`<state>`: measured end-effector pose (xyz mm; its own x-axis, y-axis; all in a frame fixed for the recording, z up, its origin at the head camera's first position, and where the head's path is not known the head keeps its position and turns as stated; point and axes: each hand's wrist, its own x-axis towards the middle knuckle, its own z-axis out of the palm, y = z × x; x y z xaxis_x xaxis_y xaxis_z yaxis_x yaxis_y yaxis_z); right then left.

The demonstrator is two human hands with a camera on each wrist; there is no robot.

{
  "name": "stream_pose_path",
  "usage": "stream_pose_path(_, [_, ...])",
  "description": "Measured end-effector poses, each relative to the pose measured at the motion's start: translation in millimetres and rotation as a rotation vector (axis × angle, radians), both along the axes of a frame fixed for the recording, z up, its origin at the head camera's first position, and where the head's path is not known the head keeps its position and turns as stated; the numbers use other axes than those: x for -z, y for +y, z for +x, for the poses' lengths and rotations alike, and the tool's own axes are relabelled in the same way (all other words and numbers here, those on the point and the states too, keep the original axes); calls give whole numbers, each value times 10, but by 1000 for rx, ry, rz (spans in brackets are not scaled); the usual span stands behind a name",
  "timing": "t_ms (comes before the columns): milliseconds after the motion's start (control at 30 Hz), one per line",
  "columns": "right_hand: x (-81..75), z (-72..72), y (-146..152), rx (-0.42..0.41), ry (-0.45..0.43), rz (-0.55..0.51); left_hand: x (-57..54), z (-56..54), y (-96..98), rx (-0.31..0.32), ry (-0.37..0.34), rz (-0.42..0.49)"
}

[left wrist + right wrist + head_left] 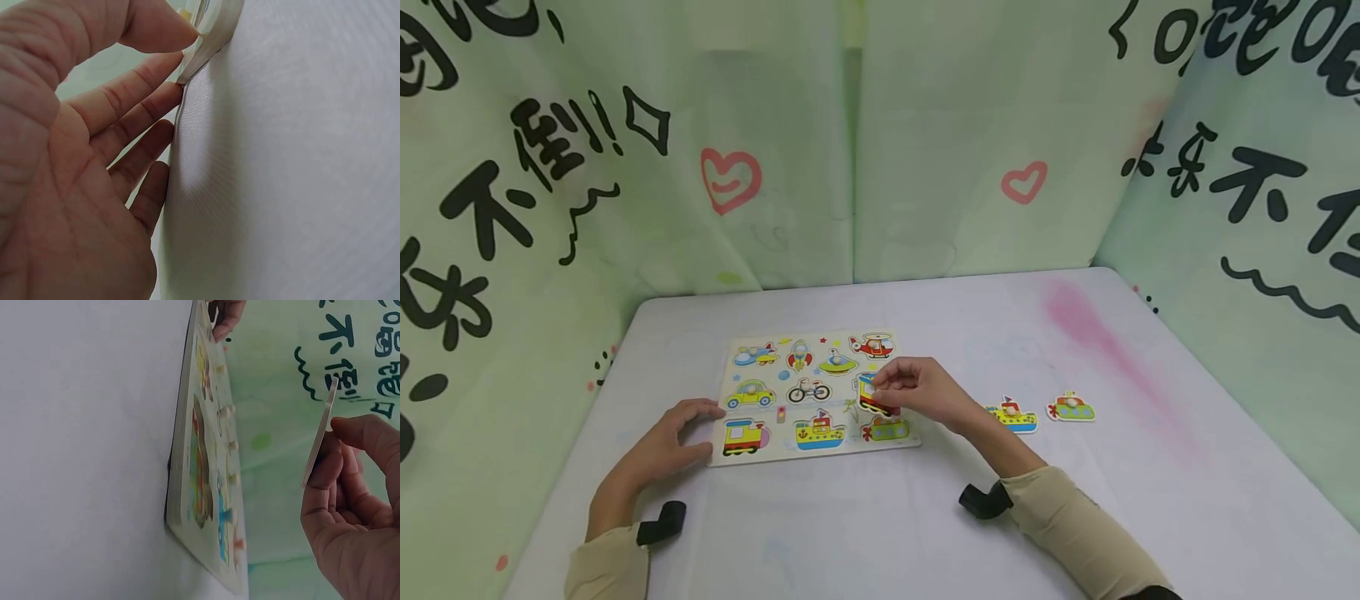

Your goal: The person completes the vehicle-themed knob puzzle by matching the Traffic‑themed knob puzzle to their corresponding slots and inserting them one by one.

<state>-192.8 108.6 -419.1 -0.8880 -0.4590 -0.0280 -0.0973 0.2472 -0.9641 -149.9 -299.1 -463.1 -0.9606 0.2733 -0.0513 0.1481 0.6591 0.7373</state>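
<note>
A wooden peg puzzle board (782, 457) with vehicle pictures lies on the table. Over its right side, my right hand (917, 387) pinches a train piece (867, 385); the right wrist view shows this piece edge-on, raised off the board. My left hand (673, 437) touches the board's left edge with thumb and fingertips, the fingers fairly straight. Along the bottom row are a train picture (743, 437), a ship picture (820, 432) and a submarine picture (887, 428). The right wrist view shows a hollow recess (201, 462) near the board's edge.
A loose ship piece (1015, 417), partly behind the right forearm, and a loose submarine piece (1072, 407) lie right of the board. The white-covered table (820, 533) is walled by printed green curtains (925, 192). Small pegs (227, 516) stick up from the other pieces.
</note>
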Motion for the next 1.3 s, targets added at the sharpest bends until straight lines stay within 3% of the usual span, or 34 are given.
stream_pose_path(467, [42,-79,-522,-62,-83,-105,11,2,12,-4,-8,23])
stream_pose_path(767, [162,-19,-856,-103,-145,-116,9,3,7,-6,-14,13])
stream_pose_path(1033, [270,27,-1137,-167,-110,-139,8,6,3,1,4,12])
stream_pose_path(1300, [338,46,-1358,-180,-44,-85,19,-4,-11,18,22,32])
